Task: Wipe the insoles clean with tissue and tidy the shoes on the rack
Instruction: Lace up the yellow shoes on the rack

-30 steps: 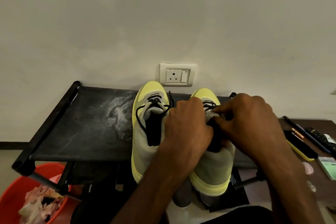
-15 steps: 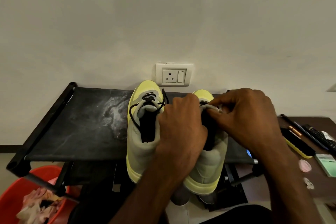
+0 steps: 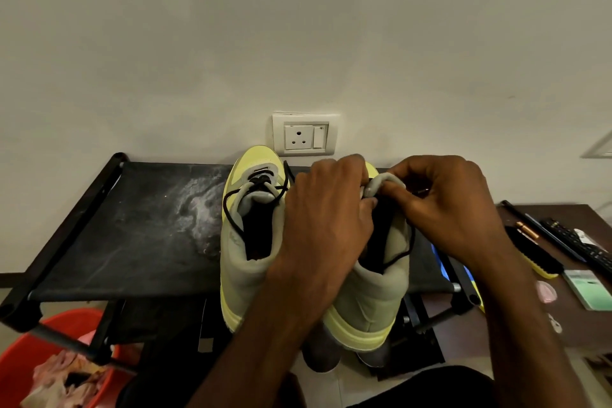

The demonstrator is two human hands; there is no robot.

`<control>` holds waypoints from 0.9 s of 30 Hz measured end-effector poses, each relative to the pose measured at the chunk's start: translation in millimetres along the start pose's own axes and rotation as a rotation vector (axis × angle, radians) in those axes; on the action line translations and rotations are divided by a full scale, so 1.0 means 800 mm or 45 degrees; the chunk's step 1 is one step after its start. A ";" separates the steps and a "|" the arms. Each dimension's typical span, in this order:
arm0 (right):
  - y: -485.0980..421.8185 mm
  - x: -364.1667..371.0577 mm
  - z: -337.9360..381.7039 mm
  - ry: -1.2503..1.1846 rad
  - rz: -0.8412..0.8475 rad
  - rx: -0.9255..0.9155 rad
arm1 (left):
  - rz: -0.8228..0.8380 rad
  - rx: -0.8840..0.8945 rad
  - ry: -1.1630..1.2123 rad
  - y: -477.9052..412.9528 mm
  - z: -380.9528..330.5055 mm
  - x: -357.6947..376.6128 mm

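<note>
Sneaker heels come nearest: the left sneaker (image 3: 238, 262) and the right sneaker (image 3: 374, 301), pale grey-green with yellow soles, stand side by side on the top shelf of a black shoe rack (image 3: 132, 242), toes to the wall and heels hanging over the shelf's front edge. Low at the left, beneath the rack's corner, a red bucket (image 3: 29, 348) holds crumpled tissue (image 3: 59, 381).

Both forearms reach in from below to the right sneaker. The left hand (image 3: 328, 219) lies over its lacing with fingers curled down around the shoe and the thumb tip against the tongue (image 3: 381, 184). The right hand (image 3: 453, 209) pinches the grey top of that tongue between thumb and curled fingers. A loose black lace (image 3: 402, 253) loops down the shoe's outer collar. The left sneaker stands untouched just beside, its lace slack around the opening.

A whitish dusty smear (image 3: 198, 209) marks the shelf left of the shoes. To the right, a brown side table (image 3: 543, 308) carries a black brush (image 3: 536, 255) with a yellow base and a remote control (image 3: 576, 242).

Farthest back, a white wall socket (image 3: 305, 134) sits just above the toes on a plain pale wall (image 3: 298, 26).
</note>
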State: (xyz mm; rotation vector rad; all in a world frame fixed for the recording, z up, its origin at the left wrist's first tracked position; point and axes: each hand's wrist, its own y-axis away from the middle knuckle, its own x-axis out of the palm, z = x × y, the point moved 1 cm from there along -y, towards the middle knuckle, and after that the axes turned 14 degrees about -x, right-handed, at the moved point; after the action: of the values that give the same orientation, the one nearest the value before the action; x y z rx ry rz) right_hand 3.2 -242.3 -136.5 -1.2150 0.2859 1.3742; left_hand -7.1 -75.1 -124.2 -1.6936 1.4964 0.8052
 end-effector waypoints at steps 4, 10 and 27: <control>0.000 0.007 -0.004 -0.080 -0.010 -0.023 | -0.027 -0.009 -0.056 -0.004 0.000 0.001; -0.001 0.011 -0.011 -0.151 -0.019 -0.054 | -0.055 -0.080 -0.035 -0.004 -0.001 0.011; 0.001 0.007 -0.023 -0.296 0.011 0.000 | -0.066 -0.116 -0.077 -0.005 0.000 0.019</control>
State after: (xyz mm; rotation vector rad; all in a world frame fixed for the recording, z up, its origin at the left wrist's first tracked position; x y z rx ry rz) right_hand 13.0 -253.5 -148.7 -1.0430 0.1274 1.5074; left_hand -1.5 -82.9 -136.0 -1.7518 1.3881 0.9009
